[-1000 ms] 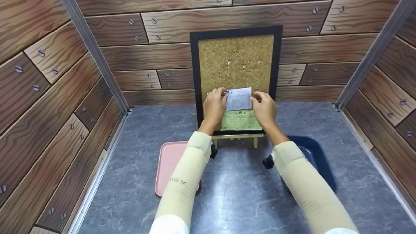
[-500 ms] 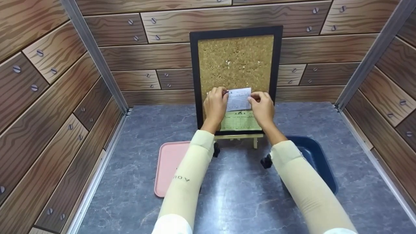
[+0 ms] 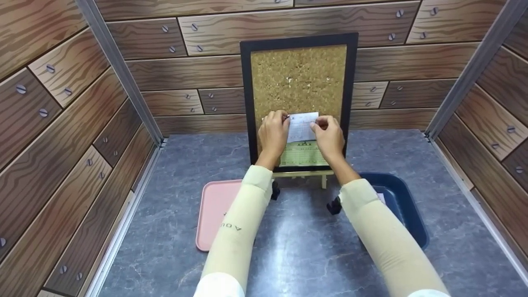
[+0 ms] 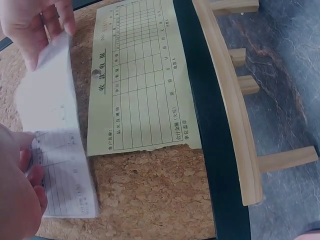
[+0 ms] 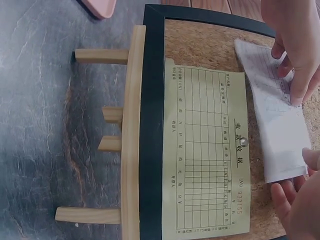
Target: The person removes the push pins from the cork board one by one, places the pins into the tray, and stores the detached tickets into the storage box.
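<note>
In the head view both hands hold a white receipt slip (image 3: 302, 127) against the lower half of a black-framed cork board (image 3: 299, 74). My left hand (image 3: 273, 134) grips the slip's left end, its fingers curled at the upper corner. My right hand (image 3: 328, 138) pinches the right edge between thumb and fingers. In the right wrist view the slip (image 5: 280, 130) bends slightly along its length. Just below it, a pale green receipt (image 4: 142, 75) hangs on the cork, fixed by a round-headed pushpin (image 5: 243, 142) near its printed title.
A wooden easel (image 4: 227, 95) supports the board on a grey marbled table (image 3: 288, 247). The pink tray (image 3: 214, 206) lies at left, partly behind the left sleeve. A dark blue tray (image 3: 406, 206) stands at right under the right forearm. Wood-patterned walls (image 3: 185, 70) surround the table.
My right hand has shifted left and slightly down, its thumb farther over the slip. My left hand stays nearly in place. A pale paper edge now shows in the blue tray.
</note>
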`<state>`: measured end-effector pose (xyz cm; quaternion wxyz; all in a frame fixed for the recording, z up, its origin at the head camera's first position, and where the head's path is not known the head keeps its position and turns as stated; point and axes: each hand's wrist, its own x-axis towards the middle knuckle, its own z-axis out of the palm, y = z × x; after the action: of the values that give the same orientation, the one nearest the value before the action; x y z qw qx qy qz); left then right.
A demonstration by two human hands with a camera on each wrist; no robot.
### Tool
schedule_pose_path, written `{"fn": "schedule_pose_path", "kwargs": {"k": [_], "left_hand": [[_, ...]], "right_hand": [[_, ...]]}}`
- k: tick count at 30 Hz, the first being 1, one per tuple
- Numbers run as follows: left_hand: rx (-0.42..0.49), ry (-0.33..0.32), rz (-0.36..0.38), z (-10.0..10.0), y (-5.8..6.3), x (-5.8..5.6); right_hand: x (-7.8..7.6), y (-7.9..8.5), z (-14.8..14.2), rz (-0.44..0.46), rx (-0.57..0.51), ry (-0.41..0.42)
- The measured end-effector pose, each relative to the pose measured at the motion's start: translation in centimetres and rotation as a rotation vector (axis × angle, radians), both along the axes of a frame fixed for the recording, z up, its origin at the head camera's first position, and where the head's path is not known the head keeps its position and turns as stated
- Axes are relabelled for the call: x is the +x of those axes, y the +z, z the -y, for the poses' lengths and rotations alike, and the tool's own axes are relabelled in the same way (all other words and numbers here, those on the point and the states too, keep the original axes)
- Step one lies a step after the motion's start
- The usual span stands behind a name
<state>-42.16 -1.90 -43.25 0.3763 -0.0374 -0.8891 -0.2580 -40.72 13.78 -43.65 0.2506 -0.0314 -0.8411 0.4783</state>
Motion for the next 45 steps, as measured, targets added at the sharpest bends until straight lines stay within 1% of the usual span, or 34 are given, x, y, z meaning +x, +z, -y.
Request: {"fn": "schedule_pose_path", "kwargs": {"k": [5,14,17,19,22,27,37,45], "left_hand": [[0.0,0.014,0.001,0.0,0.1,0.0],[0.001,0.02,0.018,-0.3,0.2,0.2],[0.008,0.023,0.006,-0.4,0.2,0.3],[0.011,0.018,-0.007,-0.5,0.2,0.3],[0.015,0.006,-0.018,-0.6,0.2,0.3],[0.019,-0.001,-0.005,-0.8,0.3,0.4],[0.025,-0.014,0.0,-0.9,0.1,0.3],[0.038,-0.023,-0.005,-0.9,-0.1,0.4]], "right_hand": [[0.3,-0.4,0.0,-0.067,-0.059,0.048],[0.0,-1.1,-0.1,-0.199,-0.04,0.148],[-0.1,-1.1,-0.1,-0.234,-0.058,0.175],[-0.1,-1.0,-0.1,-0.248,-0.061,0.178],[0.0,-1.0,-0.2,-0.252,-0.058,0.184],[0.1,-1.0,-0.2,-0.244,-0.063,0.195],[0.1,-1.1,-0.2,-0.235,-0.082,0.211],[0.2,-1.1,-0.3,-0.288,-0.075,0.224]]}}
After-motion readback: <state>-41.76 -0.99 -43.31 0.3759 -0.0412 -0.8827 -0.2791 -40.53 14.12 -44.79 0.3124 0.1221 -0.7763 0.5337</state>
